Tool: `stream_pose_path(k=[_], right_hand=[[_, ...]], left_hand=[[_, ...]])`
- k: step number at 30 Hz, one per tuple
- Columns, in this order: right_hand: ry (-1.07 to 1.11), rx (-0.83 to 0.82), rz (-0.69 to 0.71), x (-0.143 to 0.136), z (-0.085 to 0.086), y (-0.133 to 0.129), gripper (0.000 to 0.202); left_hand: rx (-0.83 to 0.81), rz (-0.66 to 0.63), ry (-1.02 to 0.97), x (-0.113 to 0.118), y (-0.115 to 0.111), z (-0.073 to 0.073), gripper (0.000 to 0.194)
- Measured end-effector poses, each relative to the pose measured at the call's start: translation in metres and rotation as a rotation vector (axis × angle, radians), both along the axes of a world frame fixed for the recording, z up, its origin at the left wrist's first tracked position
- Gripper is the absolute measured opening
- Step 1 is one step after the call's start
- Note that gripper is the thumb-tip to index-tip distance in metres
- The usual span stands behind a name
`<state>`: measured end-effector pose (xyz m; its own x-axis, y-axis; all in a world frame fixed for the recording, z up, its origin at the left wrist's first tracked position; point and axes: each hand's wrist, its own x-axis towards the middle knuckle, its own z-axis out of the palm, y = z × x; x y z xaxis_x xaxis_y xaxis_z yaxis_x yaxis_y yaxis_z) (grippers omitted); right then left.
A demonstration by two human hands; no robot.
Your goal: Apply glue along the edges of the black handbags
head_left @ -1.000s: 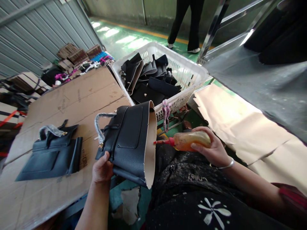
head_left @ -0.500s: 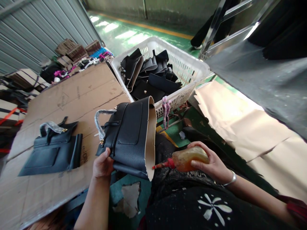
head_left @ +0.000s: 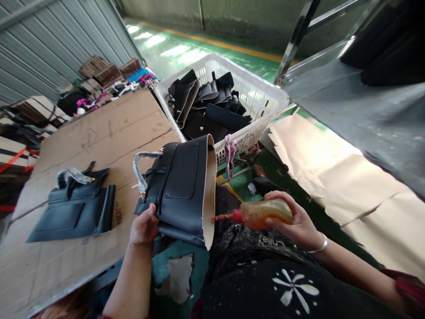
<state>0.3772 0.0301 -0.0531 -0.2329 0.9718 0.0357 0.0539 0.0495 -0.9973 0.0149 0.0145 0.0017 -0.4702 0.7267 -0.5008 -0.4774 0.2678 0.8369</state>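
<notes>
Bag (head_left: 182, 173), black, is held over the right edge of the desk (head_left: 133, 122), its pale open mouth (head_left: 210, 190) turned right; the left hand (head_left: 144, 226) grips its near side, thumb on top; the right hand (head_left: 287, 218) is curled round a squeeze bottle (head_left: 257, 214), red nozzle (head_left: 227, 216) at the mouth, contact unclear; the step appears to be applying liquid along the mouth's edge; the next move calls for a steady bag and light squeezing; a second bag (head_left: 71, 213) lies nearer the desk's left edge.

Left fingers (head_left: 151, 211) on dark bag (head_left: 181, 177), right fingers (head_left: 283, 196) around bottle (head_left: 255, 214)
</notes>
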Motion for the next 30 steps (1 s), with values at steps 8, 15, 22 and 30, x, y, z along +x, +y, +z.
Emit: stream_pose_path(k=[8,15,22,30], right_hand=[[0.026,-0.145,0.004,-0.001,0.005,0.003,0.043],[0.005,-0.236,0.002,-0.005,0.004,0.010,0.046],[0.172,-0.423,0.044,-0.005,-0.003,-0.009,0.054],[0.316,-0.497,-0.144,-0.011,0.005,0.025,0.066]], left_hand=[[-0.037,-0.040,-0.048,0.003,0.003,0.003,0.066],[-0.011,-0.034,-0.009,0.007,0.005,0.001,0.052],[-0.030,-0.058,-0.019,0.010,0.007,0.006,0.052],[0.309,0.043,0.124,0.016,0.030,0.011,0.044]])
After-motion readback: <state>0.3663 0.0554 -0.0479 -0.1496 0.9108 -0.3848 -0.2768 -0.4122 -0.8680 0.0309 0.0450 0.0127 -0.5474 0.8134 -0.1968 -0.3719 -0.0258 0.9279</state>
